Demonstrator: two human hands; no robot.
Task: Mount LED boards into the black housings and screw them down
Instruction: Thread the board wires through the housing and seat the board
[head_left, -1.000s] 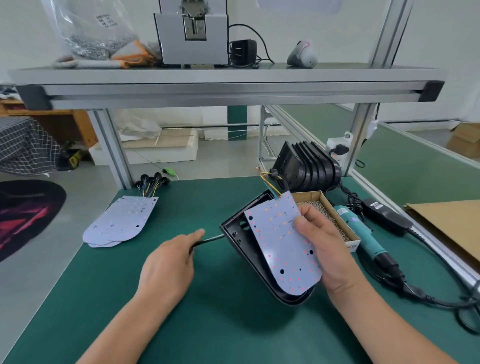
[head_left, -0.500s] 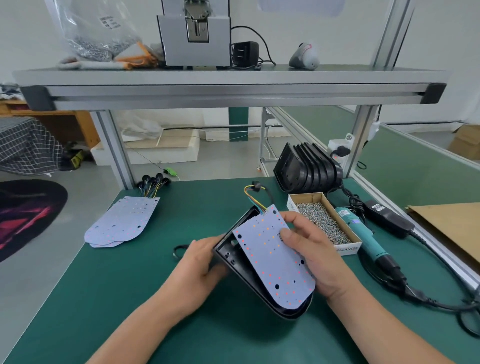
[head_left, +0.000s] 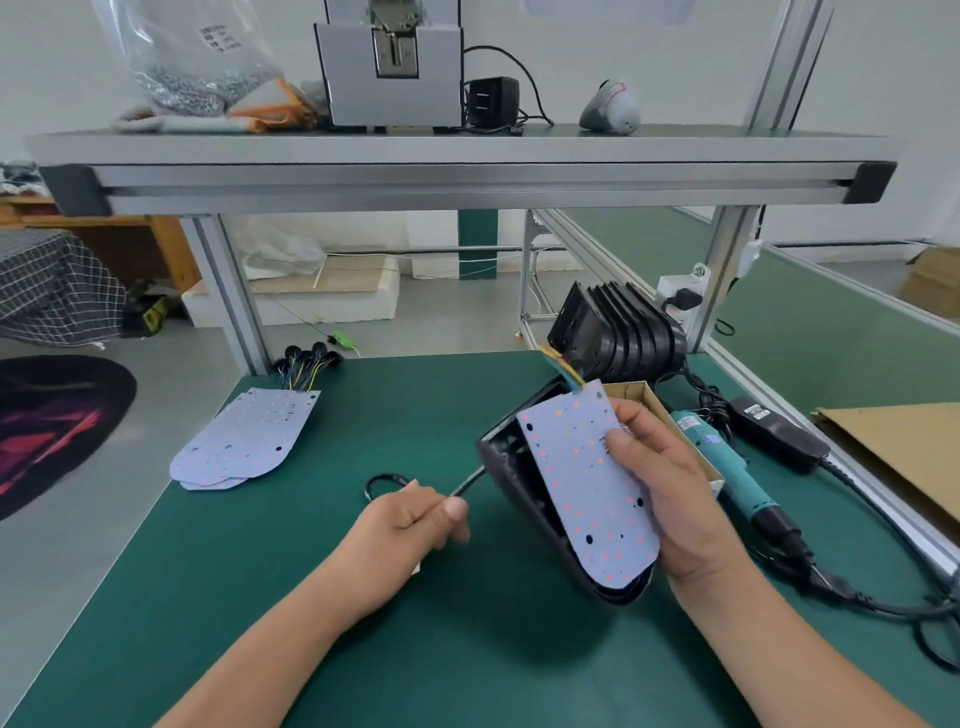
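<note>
LED board pile (head_left: 244, 441) far left on green mat (head_left: 311, 571), three perhaps, edges overlapping. Left hand (head_left: 410, 525) pinches one black cable (head_left: 467, 480). One black housing (head_left: 514, 488) tilted mid-table, one LED board (head_left: 582, 483) against it, right hand (head_left: 670, 493) gripping both. Behind, about six nested housings (head_left: 618, 332). One teal electric screwdriver (head_left: 727, 462) at right.

Matt green mat (head_left: 363, 649) with a fine, even surface. Smooth, faintly glossy black plastic on the housing (head_left: 519, 499). Flat, pale matt face on the board (head_left: 582, 483). Brushed bare aluminium along the shelf rail (head_left: 467, 179). Plain brown cardboard for the small box (head_left: 631, 388). Clear, crinkled plastic for the bag (head_left: 171, 52).
</note>
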